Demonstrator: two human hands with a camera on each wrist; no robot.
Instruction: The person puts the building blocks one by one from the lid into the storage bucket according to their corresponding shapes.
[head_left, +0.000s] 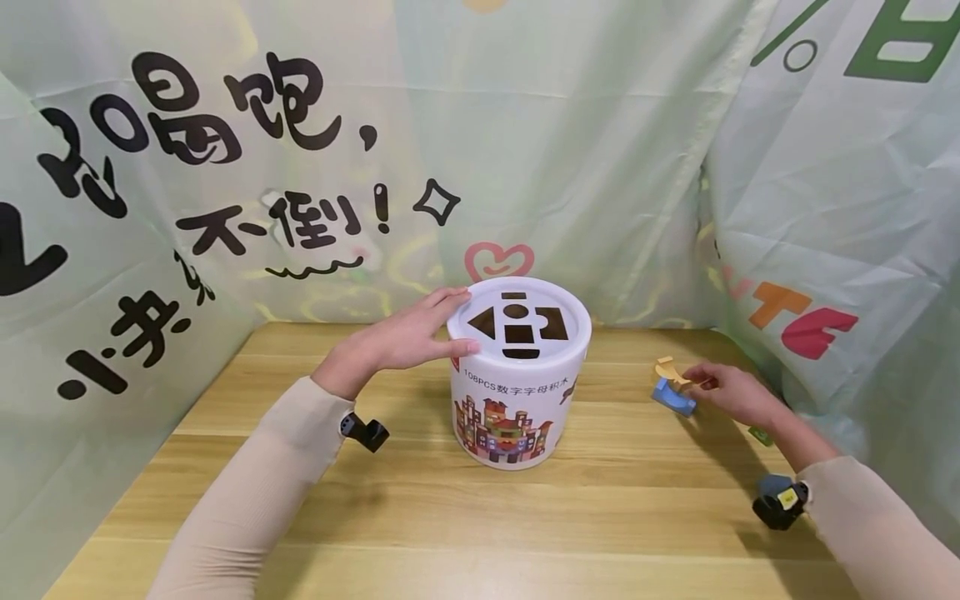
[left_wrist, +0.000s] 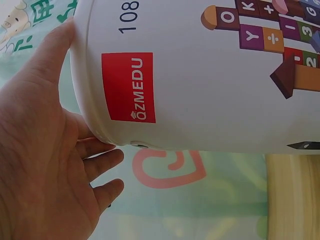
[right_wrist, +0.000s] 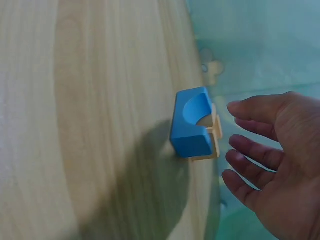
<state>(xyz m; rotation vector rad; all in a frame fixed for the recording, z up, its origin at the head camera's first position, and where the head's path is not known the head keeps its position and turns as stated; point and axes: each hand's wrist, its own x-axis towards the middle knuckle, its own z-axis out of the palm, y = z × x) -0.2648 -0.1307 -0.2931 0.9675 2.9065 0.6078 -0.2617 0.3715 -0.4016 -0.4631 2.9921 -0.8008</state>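
Observation:
A white bucket (head_left: 517,408) with a shape-sorter lid (head_left: 487,300) stands upright on the wooden table; its lid has several cut-out holes. My left hand (head_left: 420,329) rests against the bucket's upper left edge, thumb at the front of the rim and fingers round the far side. In the left wrist view, the thumb (left_wrist: 57,47) lies along the rim. To the right, a blue arch block (right_wrist: 187,125) sits with a yellow block (head_left: 670,371) behind it. My right hand (right_wrist: 280,150) reaches towards them, fingers loosely bent and fingertips just short of the yellow block.
A green block (head_left: 761,435) lies under the right wrist, and a blue-grey piece (head_left: 774,483) shows behind the right wrist camera (head_left: 782,507). Printed cloth (head_left: 570,167) hangs round the back and sides of the table (head_left: 375,517).

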